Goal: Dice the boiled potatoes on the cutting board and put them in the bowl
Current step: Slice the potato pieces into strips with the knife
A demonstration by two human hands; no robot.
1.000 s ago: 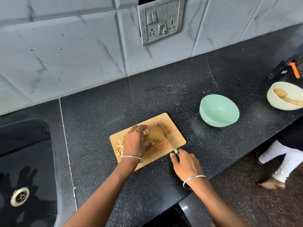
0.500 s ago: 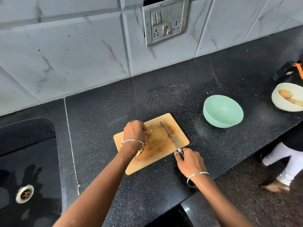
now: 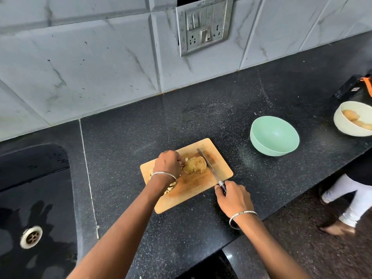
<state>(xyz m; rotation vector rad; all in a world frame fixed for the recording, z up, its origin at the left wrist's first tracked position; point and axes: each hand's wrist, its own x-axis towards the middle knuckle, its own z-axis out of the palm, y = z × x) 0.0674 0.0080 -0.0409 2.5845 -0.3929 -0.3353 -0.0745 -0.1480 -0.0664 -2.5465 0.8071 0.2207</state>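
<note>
A wooden cutting board (image 3: 219, 164) lies on the black counter. On it sits a boiled potato (image 3: 195, 165) with its skin on. My left hand (image 3: 168, 163) has curled fingers at the potato's left end and holds it steady. My right hand (image 3: 233, 198) grips the handle of a knife (image 3: 209, 166), whose blade lies along the potato's right side. Diced potato pieces (image 3: 170, 189) show on the board's left part, mostly hidden under my left wrist. A mint green bowl (image 3: 274, 135) stands to the right of the board with nothing in it.
A white bowl (image 3: 342, 125) holding whole potatoes sits at the far right, behind it a black object with an orange strap (image 3: 354, 88). A black sink (image 3: 34, 198) lies at the left. A person's legs (image 3: 350, 202) stand on the floor beyond the counter's edge.
My left hand has turned from lying flat over the potato to curling at its left end. The knife has stayed beside the potato's right side.
</note>
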